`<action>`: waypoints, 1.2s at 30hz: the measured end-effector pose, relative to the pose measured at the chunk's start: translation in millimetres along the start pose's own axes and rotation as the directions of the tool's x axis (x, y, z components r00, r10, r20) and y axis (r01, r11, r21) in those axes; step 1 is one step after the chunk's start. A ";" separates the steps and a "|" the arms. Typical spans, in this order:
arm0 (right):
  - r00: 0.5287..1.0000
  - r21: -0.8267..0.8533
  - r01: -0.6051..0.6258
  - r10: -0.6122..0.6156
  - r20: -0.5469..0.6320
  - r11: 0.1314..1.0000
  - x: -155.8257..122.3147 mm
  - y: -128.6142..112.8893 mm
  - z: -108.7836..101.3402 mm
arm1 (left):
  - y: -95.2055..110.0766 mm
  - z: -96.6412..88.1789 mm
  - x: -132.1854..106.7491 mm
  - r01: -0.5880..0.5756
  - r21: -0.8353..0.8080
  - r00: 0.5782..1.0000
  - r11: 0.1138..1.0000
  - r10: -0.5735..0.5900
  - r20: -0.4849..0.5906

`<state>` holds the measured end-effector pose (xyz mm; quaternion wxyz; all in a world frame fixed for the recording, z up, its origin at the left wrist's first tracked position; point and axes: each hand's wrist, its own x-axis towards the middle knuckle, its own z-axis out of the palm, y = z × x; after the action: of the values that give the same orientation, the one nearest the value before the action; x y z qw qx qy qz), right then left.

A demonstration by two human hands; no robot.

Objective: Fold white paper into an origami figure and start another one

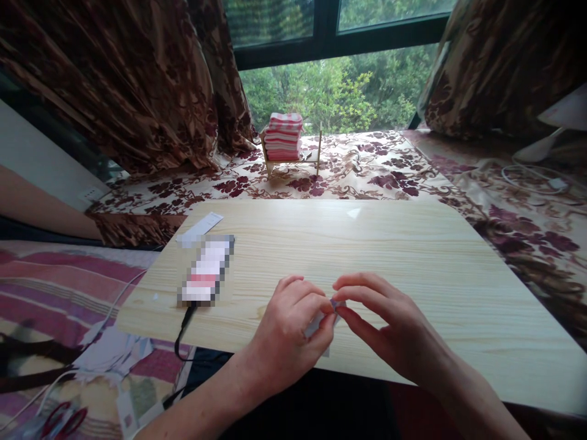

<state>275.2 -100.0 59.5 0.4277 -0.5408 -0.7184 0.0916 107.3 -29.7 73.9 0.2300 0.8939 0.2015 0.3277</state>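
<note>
Over the near edge of the pale wood-grain table (389,244), my two hands meet at a small, light greyish piece (316,322) that looks like paper. My left hand (293,324) is closed, with thumb and fingertips pinching the piece; most of it hides behind the fingers. From the other side my right hand (389,324) reaches in, thumb and index finger pinched at the piece's upper corner. A bluish-purple spot (334,304) shows between the fingertips. What is on the piece cannot be made out.
A phone (206,269) with a black cable lies on the table's left, near a white paper strip (202,227). A white triangular scrap (354,212) sits at the far edge. Beyond stands a small rack (318,150) with folded pink cloths (283,139). Red-handled scissors (64,421) and paper pieces (114,348) lie lower left.
</note>
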 end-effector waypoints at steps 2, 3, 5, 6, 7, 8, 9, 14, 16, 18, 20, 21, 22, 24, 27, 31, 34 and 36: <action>1.000 0.039 -0.005 0.004 0.029 0.999 0.0 0.1 -0.2 | -0.2 -0.4 -0.9 0.001 -0.008 1.000 1.000 -0.001 0.003; 0.999 0.056 -0.013 0.011 0.039 0.998 0.0 -0.3 -0.4 | -0.2 -0.4 -1.4 0.006 -0.016 1.000 1.000 -0.006 -0.003; 0.999 0.085 -0.031 0.027 0.046 0.996 -0.1 -1.6 -0.9 | -0.2 -0.1 -2.0 0.013 -0.033 1.000 0.999 -0.014 -0.021; 0.998 0.099 -0.035 0.030 0.047 0.994 -0.2 -2.3 -1.1 | -0.1 0.0 -2.1 0.014 -0.041 0.999 0.999 -0.015 -0.031; 0.998 0.112 -0.036 0.031 0.049 0.993 -0.2 -2.8 -1.2 | 0.2 0.0 -2.1 0.014 -0.046 0.999 0.999 -0.016 -0.036; 0.998 0.123 -0.038 0.032 0.054 0.992 -0.3 -3.2 -1.2 | 0.5 -0.1 -1.9 0.015 -0.050 0.999 0.999 -0.017 -0.039; 0.998 0.131 -0.043 0.035 0.060 0.991 -0.4 -3.5 -1.2 | 0.8 -0.4 -1.7 0.016 -0.053 0.999 0.998 -0.018 -0.040; 0.990 0.179 -0.095 0.074 0.123 0.979 -0.6 -3.8 -1.6 | 2.4 -2.3 -0.8 0.024 -0.068 0.999 0.997 -0.027 -0.041; 0.986 0.192 -0.117 0.091 0.141 0.974 -0.4 -4.2 -2.3 | 2.7 -2.6 -1.1 0.027 -0.073 0.999 0.997 -0.030 -0.038; 0.984 0.190 -0.126 0.099 0.145 0.974 0.2 -4.8 -3.3 | 2.9 -2.4 -1.6 0.029 -0.076 0.999 0.997 -0.032 -0.038; 0.984 0.175 -0.127 0.101 0.147 0.976 0.9 -5.7 -4.4 | 3.1 -1.7 -2.0 0.028 -0.079 0.999 0.997 -0.031 -0.042; 0.984 0.167 -0.125 0.101 0.148 0.978 1.3 -6.2 -4.9 | 3.1 -1.3 -2.1 0.023 -0.081 0.999 0.996 -0.027 -0.044; 0.984 0.157 -0.123 0.099 0.149 0.980 1.7 -6.8 -5.2 | 3.2 -0.8 -2.3 0.017 -0.084 0.999 0.996 -0.021 -0.048; 0.985 0.138 -0.118 0.098 0.144 0.983 2.1 -8.1 -5.5 | 3.3 -0.1 -2.8 0.010 -0.092 0.998 0.996 -0.015 -0.061; 0.987 0.108 -0.110 0.095 0.129 0.988 1.6 -9.8 -5.0 | 4.3 0.0 -3.8 0.040 -0.099 0.996 0.994 -0.047 -0.074; 0.991 0.065 -0.086 0.078 0.107 0.994 -0.3 -10.5 -4.0 | 7.8 -2.2 -4.6 0.181 -0.104 0.979 0.978 -0.189 -0.071; 0.993 0.042 -0.063 0.058 0.101 0.997 -0.9 -10.5 -3.5 | 10.5 -3.7 -4.1 0.247 -0.125 0.965 0.961 -0.255 -0.054; 0.994 0.025 -0.060 0.057 0.095 0.998 -0.9 -10.8 -3.1 | 11.1 -3.9 -3.7 0.253 -0.136 0.964 0.958 -0.261 -0.048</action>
<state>269.9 -106.1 67.4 0.3978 -0.5508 -0.7204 0.1394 104.3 -39.6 80.8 0.3208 0.8323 0.3020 0.3365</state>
